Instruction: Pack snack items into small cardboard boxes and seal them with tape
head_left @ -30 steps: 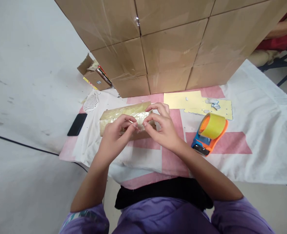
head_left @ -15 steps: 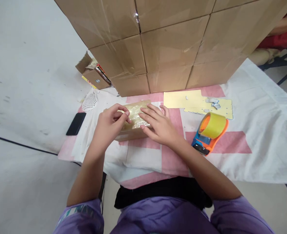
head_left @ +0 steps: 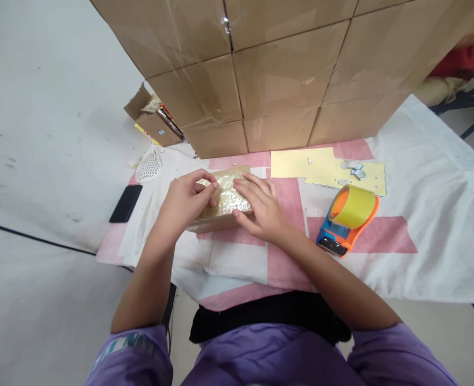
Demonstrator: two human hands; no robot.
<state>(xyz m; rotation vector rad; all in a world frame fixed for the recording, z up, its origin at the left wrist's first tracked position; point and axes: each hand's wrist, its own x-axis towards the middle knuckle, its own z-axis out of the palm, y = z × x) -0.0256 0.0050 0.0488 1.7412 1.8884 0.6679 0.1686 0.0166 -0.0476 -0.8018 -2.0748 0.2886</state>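
A small cardboard box (head_left: pixel 217 224) lies on the cloth in front of me, its top covered by shiny, wrinkled clear tape (head_left: pixel 229 197). My left hand (head_left: pixel 191 197) is over the box's left part, thumb and fingertips pinched together; whatever may be between them is too small to make out. On the right part of the box my right hand (head_left: pixel 261 206) rests with its fingers stretched out over the tape. To the right of that hand stands an orange and blue tape dispenser (head_left: pixel 333 236) with a yellowish tape roll (head_left: pixel 354 207).
Behind the box rises a stack of taped cartons (head_left: pixel 279 86). Pale yellow card sheets (head_left: pixel 301 163) with paper scraps lie at its foot. On the left are a black phone (head_left: pixel 125 203), a white perforated cup-shaped piece (head_left: pixel 148 167) and an open carton (head_left: pixel 156 127). Part of another person (head_left: pixel 462 61) shows far right.
My left hand has shifted very slightly to the right over the tape, still pinched. The right hand stays on the box with almost no movement.
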